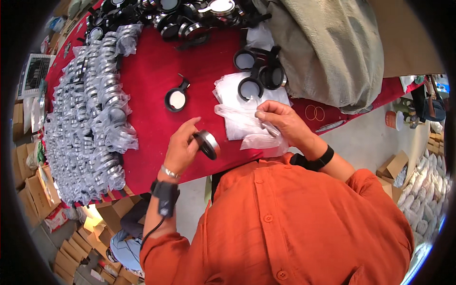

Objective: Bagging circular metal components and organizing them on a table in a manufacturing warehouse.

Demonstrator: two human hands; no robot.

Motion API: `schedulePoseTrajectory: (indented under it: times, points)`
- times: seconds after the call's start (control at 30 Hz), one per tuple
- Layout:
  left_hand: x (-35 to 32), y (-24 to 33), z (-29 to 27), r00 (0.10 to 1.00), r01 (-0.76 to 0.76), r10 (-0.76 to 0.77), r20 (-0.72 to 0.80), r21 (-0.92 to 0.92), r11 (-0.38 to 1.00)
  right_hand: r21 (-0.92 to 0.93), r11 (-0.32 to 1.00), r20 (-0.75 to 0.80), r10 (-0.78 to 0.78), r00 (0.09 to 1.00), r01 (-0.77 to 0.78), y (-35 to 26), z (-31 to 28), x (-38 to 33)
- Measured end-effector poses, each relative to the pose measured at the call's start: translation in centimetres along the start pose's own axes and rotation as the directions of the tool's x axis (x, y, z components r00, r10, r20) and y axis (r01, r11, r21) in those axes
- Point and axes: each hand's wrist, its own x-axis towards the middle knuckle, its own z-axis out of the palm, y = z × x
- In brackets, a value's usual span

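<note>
My left hand (179, 149) grips a round black lid with a silver band (209, 145), tilted on edge just above the red cloth. In my right hand (284, 122), thumb and fingers pinch a thin clear plastic bag (262, 141), which hangs crumpled over a stack of flat white bags (232, 129). Beyond my left hand lies a black lid with a pale disc and a looped tab (177, 99). Several more black lids (250, 88) rest at the far edge of the bag stack, partly overlapping each other.
Rows of bagged lids (90, 109) cover the table's left side. Unbagged lids (190, 28) are heaped at the back. A large beige sack (332, 52) stands far right, with two rubber bands (315, 112) near it on the red cloth (147, 90). Cardboard boxes (71, 251) sit on the floor.
</note>
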Motion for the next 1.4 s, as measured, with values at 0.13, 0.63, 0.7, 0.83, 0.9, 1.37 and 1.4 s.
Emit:
schedulePoseTrajectory:
  times: [0.13, 0.63, 0.7, 0.83, 0.9, 1.37, 1.4]
  points:
    - [1.0, 4.4, 1.7, 0.996, -0.057, 0.083, 0.04, -0.444, 0.894, 0.007, 0.999, 0.18, 0.046, 0.983, -0.048, -0.5, 0.4, -0.2]
    - [2.3, 5.7, 6.4, 0.93, 0.024, 0.082, -0.359, 0.279, 0.96, -0.685, 0.395, 0.35, -0.559, 0.752, 0.612, 0.1, 2.4, -1.2]
    - [2.4, 5.9, 6.2, 0.927, 0.032, 0.064, -0.368, 0.25, 0.968, -0.699, 0.401, 0.37, -0.506, 0.779, 0.592, -0.2, 2.5, -1.5]
    - [2.4, 6.6, 5.5, 0.886, 0.282, -0.3, -0.353, -0.102, 0.954, -0.826, 0.268, 0.295, -0.544, 0.786, 0.495, 0.5, 1.8, -1.2]
    - [2.2, 6.3, 5.6, 0.883, 0.291, -0.278, -0.377, -0.023, 0.956, -0.86, 0.245, 0.251, -0.561, 0.789, 0.448, 0.8, 2.0, -1.2]
    - [1.7, 5.7, 6.7, 0.933, 0.144, -0.071, -0.353, 0.186, 0.972, -0.841, 0.401, 0.189, -0.412, 0.892, 0.363, 0.9, 0.9, 0.0]
    - [1.7, 5.4, 6.8, 0.927, 0.13, -0.054, -0.371, 0.184, 0.974, -0.796, 0.457, 0.168, -0.464, 0.87, 0.397, 0.8, 1.5, 0.0]
